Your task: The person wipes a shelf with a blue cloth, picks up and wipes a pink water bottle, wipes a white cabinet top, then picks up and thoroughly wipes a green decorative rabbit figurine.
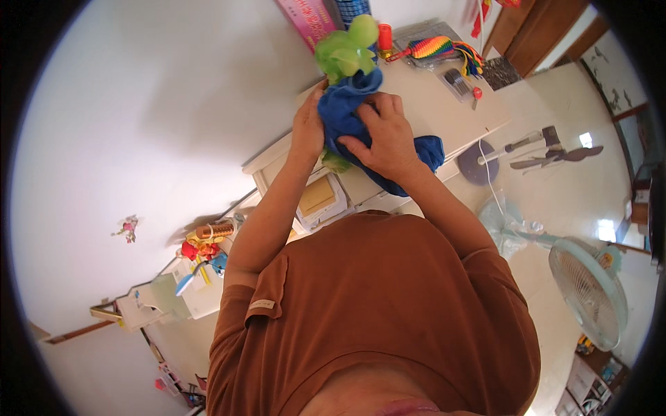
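Observation:
A blue cloth (343, 109) is bunched around the middle of a green, leaf-shaped ornament (347, 49). The ornament's upper leaves stick out beyond the cloth, and a paler green part shows below it, near my left wrist. My left hand (308, 127) grips the wrapped piece from the left, its fingertips mostly hidden behind. From the right, my right hand (386, 132) presses the cloth with bent fingers and thumb. A loose end of the cloth hangs past my right wrist. All this is over a cream cabinet top (432, 112).
A pink box (309, 21), a red-capped bottle (384, 37), a rainbow woven tassel (434, 47) and a packet of dark items (458, 83) lie further back. An open drawer (322, 200) is below my left arm. Standing fans (588, 291) are at right; a white wall borders the left.

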`<act>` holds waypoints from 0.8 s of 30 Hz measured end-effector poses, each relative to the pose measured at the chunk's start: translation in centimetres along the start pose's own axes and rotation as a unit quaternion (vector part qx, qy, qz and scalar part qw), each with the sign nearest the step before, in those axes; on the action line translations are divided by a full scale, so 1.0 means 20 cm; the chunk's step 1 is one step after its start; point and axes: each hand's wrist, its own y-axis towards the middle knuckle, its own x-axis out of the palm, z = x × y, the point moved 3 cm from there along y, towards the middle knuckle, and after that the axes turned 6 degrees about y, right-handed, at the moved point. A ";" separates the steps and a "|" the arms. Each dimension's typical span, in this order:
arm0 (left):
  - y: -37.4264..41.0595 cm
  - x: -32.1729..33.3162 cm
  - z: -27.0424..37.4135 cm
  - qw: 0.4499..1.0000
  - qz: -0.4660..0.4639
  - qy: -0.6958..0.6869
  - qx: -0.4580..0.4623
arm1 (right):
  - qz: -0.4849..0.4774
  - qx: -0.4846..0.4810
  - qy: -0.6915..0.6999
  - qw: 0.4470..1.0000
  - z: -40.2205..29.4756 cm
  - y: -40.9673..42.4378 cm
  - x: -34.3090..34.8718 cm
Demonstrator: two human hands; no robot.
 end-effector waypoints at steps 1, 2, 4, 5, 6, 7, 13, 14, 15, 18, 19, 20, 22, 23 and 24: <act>-0.03 -0.01 -0.01 1.000 -0.004 0.015 0.009 | 0.001 0.015 -0.003 1.000 0.01 0.01 0.02; -0.04 -0.02 -0.03 0.999 -0.002 0.046 0.017 | 0.004 0.023 0.006 1.000 0.05 0.01 0.04; -0.06 0.00 0.03 0.992 0.007 0.118 0.032 | 0.042 0.055 0.064 0.996 0.14 0.00 0.06; -0.07 0.01 0.06 0.986 0.016 0.161 0.038 | 0.060 0.071 0.093 0.991 0.18 -0.01 0.07; -0.07 0.00 0.07 0.988 0.005 0.150 0.030 | 0.100 0.107 0.141 0.979 0.21 -0.03 0.08; -0.07 0.00 0.06 0.990 0.006 0.140 0.031 | 0.088 0.147 0.120 0.978 0.30 -0.07 0.12; -0.13 -0.05 0.07 0.996 -0.063 0.037 0.050 | 0.016 0.232 -0.039 0.972 0.64 -0.35 -0.01; -0.16 -0.06 0.08 0.995 -0.078 0.046 0.044 | 0.045 0.187 -0.046 0.980 0.53 -0.32 -0.07; -0.18 -0.05 0.08 0.993 -0.097 0.053 0.035 | 0.061 0.179 -0.034 0.981 0.46 -0.29 -0.13; -0.20 -0.04 0.04 0.989 -0.049 0.128 0.048 | 0.073 0.162 0.023 0.984 0.24 -0.17 -0.24; -0.20 -0.03 0.05 0.990 -0.044 0.128 0.045 | 0.070 0.157 0.044 0.984 0.16 -0.13 -0.24; -0.22 -0.03 0.07 0.990 -0.041 0.130 0.041 | 0.069 0.153 0.064 0.984 0.08 -0.10 -0.22; -0.23 -0.02 0.10 0.990 -0.030 0.133 0.030 | 0.035 0.075 0.004 0.997 -0.05 -0.04 -0.14; -0.24 -0.01 0.10 0.991 -0.024 0.134 0.018 | 0.000 0.003 -0.079 0.997 -0.10 -0.02 -0.09; -0.25 -0.01 0.09 0.991 -0.016 0.134 0.006 | -0.055 -0.041 -0.095 0.993 -0.17 0.00 -0.02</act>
